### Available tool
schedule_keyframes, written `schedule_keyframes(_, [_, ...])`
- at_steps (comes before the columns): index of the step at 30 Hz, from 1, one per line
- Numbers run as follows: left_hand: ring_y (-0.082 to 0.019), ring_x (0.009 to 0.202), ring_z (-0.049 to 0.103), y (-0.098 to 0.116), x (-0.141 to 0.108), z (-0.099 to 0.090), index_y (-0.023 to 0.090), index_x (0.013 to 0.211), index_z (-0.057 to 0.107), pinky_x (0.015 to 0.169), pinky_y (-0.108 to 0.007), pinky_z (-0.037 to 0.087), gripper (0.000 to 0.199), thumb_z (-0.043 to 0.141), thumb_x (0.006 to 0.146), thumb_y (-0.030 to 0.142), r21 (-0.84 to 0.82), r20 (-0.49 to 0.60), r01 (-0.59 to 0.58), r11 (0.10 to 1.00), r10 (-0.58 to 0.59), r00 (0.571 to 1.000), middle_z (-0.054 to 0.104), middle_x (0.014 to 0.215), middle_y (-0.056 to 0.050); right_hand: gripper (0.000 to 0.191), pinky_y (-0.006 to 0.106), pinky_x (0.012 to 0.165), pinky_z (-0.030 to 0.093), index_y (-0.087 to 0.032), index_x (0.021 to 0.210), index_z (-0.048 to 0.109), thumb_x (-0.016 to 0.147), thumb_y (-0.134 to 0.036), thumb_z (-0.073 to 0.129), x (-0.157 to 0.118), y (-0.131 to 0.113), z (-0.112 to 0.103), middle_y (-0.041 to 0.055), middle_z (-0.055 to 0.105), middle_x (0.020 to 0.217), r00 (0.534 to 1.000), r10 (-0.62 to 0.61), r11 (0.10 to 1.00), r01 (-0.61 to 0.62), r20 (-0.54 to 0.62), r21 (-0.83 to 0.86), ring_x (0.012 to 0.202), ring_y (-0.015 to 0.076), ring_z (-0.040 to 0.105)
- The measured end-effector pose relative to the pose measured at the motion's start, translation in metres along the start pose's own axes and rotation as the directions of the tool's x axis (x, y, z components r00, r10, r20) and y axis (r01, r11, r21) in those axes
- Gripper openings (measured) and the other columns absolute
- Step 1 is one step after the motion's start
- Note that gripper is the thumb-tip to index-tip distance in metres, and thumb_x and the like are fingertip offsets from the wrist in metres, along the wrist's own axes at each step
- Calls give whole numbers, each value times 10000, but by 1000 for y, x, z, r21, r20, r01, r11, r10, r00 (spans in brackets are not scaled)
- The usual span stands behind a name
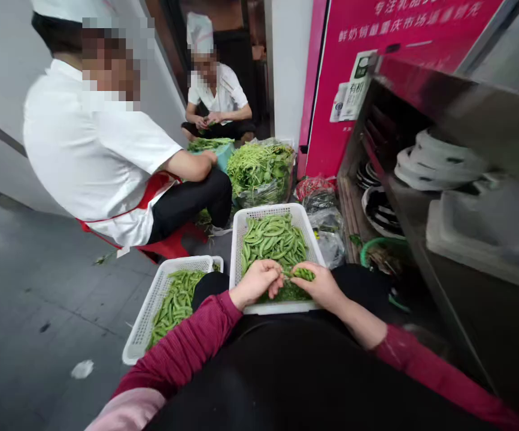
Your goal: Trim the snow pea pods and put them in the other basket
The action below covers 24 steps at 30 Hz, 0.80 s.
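The pea pod is sitting right between the two hands, hovering over the near end of the white basket that is resting on the person's lap. The right hand is pinching the pod's right end between thumb and fingers, and the left hand is closing its fingertips on the pod's left tip. The pod is lying crosswise, its long axis running left to right, roughly level with the basket's near rim. It is looking bright green, short, plump and bumpy.

The basket is carrying a heap of green pods, filling most of its floor, and its near rim is lying just under the wrists, so the hands are working in a tight pocket above that edge. Left of the basket, down on the grey floor, a second white basket is holding more pods, its long side almost touching the first one. Right of the basket, a steel cabinet with stacked plates is crowding in close. Beyond the basket's far end, a bag of leafy greens is standing, and a seated co-worker in white is working to its left, another one behind. The floor left of the second basket is lying open.
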<state>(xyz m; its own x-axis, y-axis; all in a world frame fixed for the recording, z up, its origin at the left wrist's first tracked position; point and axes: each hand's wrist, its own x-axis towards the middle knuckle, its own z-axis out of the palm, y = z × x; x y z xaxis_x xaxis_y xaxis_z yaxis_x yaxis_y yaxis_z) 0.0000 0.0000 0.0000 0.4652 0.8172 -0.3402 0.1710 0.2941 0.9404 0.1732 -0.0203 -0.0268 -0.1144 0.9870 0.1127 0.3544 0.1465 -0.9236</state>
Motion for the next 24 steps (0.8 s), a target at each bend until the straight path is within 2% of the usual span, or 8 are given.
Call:
schedule_keyframes(4, [-69,389,419,-27,1,5,147,622,460,423,-189,350,97,402,691,182,416,11,52,908,-63,998,447,489,36,234,280,604,422,-179,799,601,625,-327,655,-1,-3,2,-8,605,592,968,240,940,-214,-67,267,569,152,540])
schedule_keyframes(7, [-94,528,476,-36,1,-3,135,616,514,555,-208,389,54,473,633,103,731,-17,39,681,-38,999,484,549,15,276,257,579,409,-169,805,579,624,-353,674,1,-3,-3,-20,584,535,953,276,863,-188,-125,470,525,132,522])
schedule_keyframes(11, [-90,651,502,-20,1,-5,161,1094,484,658,-219,420,402,529,697,209,707,-26,-138,694,220,975,532,962,-49,328,253,573,406,-160,801,581,594,-384,701,4,1,-5,-19,581,525,950,287,843,-192,-119,503,512,127,519])
schedule_keyframes(14, [-93,678,511,-3,3,4,161,1048,530,688,-219,420,306,435,799,311,673,74,-250,696,272,959,544,974,-52,379,262,550,418,-155,856,581,597,-407,692,3,7,0,-15,581,534,944,312,849,-228,-104,477,506,139,528])
schedule_keyframes(17, [-103,630,518,1,6,8,145,787,600,642,-208,408,310,332,848,287,734,185,-227,640,133,974,592,729,-24,353,291,574,440,-151,923,604,665,-390,638,2,11,-5,24,619,626,959,242,953,-206,-148,222,564,171,563])
schedule_keyframes(20, [-142,616,544,0,6,3,149,737,608,610,-239,404,318,344,835,297,893,157,-173,416,73,985,601,662,-46,275,327,743,436,-178,1003,612,759,-281,537,0,7,-20,82,633,928,977,-108,957,51,-186,-286,831,219,581])
schedule_keyframes(22, [-181,624,559,4,4,-2,147,714,617,597,-270,404,286,395,800,306,962,174,-178,208,39,984,605,655,-75,272,318,813,404,-205,1025,607,788,-191,475,0,-1,-27,81,594,1046,945,-324,805,303,51,-510,946,215,544])
schedule_keyframes(24, [-195,621,563,12,3,-5,149,694,619,588,-277,401,263,426,777,306,964,244,-243,109,1,970,603,647,-85,263,298,768,411,-216,971,625,780,-135,464,3,-8,-27,75,613,973,870,-341,674,490,356,-553,886,198,560])
